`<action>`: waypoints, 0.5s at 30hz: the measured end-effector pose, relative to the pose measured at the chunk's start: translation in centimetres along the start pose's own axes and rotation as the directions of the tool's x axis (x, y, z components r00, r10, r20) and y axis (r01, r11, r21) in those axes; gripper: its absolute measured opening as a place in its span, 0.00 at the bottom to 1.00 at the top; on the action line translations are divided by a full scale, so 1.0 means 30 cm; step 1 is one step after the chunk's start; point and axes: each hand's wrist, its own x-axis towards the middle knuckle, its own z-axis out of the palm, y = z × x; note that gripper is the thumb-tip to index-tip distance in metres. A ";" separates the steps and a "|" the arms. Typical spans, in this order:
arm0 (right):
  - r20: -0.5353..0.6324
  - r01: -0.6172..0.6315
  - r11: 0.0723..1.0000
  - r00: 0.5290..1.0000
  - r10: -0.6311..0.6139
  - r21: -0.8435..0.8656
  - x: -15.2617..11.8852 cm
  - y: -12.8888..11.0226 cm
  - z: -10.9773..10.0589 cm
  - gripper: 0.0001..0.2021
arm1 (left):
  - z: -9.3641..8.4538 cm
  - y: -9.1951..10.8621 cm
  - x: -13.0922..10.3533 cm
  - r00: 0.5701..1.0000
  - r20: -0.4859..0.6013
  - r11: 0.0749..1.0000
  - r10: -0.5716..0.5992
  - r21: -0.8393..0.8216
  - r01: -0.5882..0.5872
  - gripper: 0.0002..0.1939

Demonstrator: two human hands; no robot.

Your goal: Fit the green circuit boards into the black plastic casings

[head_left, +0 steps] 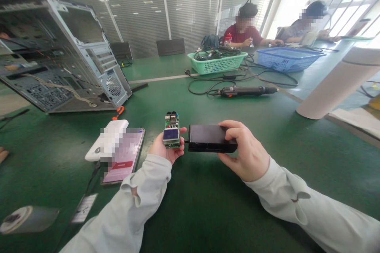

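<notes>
A small green circuit board (172,120) with a little dark display (171,133) rests in my left hand (160,148), whose fingers curl round it from below. My right hand (251,152) grips the right end of a flat, glossy black box (208,139), thumb beneath and fingers on top. The left end of the box sits close beside the board, and a short dark stub pokes out there toward my left fingers. Whether that stub touches the board I cannot tell. Both things are held above the green table (190,197).
An open computer case (114,83) stands back left. Nearer lie a white power bank (118,128) and a phone (130,154); a tape roll (26,219) is front left. Behind are an electric screwdriver (249,91), green basket (218,65), blue basket (287,61), white cylinder (338,83) and two people.
</notes>
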 end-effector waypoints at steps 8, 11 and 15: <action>0.117 -0.320 0.946 0.939 0.324 -0.053 -0.022 -0.011 -0.044 0.18 | 0.021 0.008 -0.019 1.000 -0.002 0.998 0.030 0.053 -0.030 0.20; 0.227 -0.582 0.811 0.782 0.580 -0.067 -0.071 0.023 -0.122 0.21 | 0.030 0.007 -0.026 0.999 -0.017 0.997 0.049 0.062 -0.048 0.21; 0.182 -0.816 0.572 0.553 0.813 -0.076 -0.205 0.132 -0.308 0.20 | 0.030 0.004 -0.029 0.999 -0.012 0.997 0.047 0.069 -0.046 0.21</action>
